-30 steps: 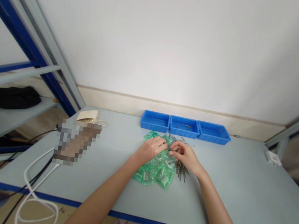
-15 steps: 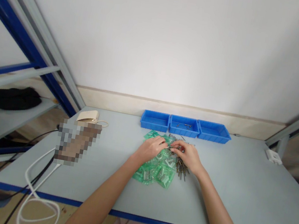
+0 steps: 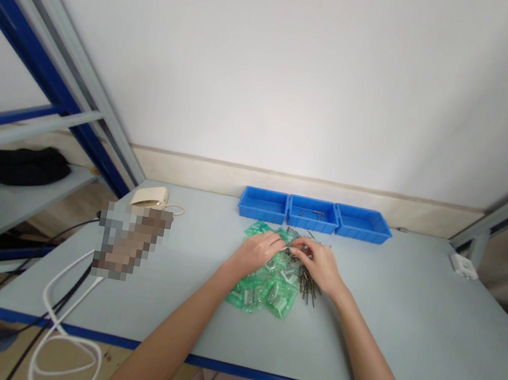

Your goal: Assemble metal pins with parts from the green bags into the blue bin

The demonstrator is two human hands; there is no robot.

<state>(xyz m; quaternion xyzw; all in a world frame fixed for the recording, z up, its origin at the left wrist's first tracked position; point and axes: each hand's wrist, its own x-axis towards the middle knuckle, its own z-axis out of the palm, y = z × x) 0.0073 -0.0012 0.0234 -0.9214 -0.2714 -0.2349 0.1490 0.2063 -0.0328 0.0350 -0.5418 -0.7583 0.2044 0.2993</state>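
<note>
My left hand (image 3: 261, 251) and my right hand (image 3: 319, 266) meet over a heap on the table, fingertips almost touching. Both are closed in a pinch; whatever lies between the fingers is too small to make out. Under and in front of my left hand lie green plastic bags (image 3: 281, 298) with small pale and metal parts inside. Beside them, partly under my right hand, is a pile of long, thin metal screws (image 3: 308, 286). My hands hide the middle of the heap.
Three blue bins stand behind the heap: a left bin (image 3: 261, 215), a middle bin (image 3: 311, 224) with a few small metal pieces, and a right bin (image 3: 363, 234). A beige device (image 3: 150, 197) and a white cable (image 3: 51, 285) are at left. A white block (image 3: 463, 266) lies far right.
My hands stay over the heap with only slight finger movement. The thin metal piece visible between the fingertips before is now mostly hidden. Bags, screws and bins look unchanged.
</note>
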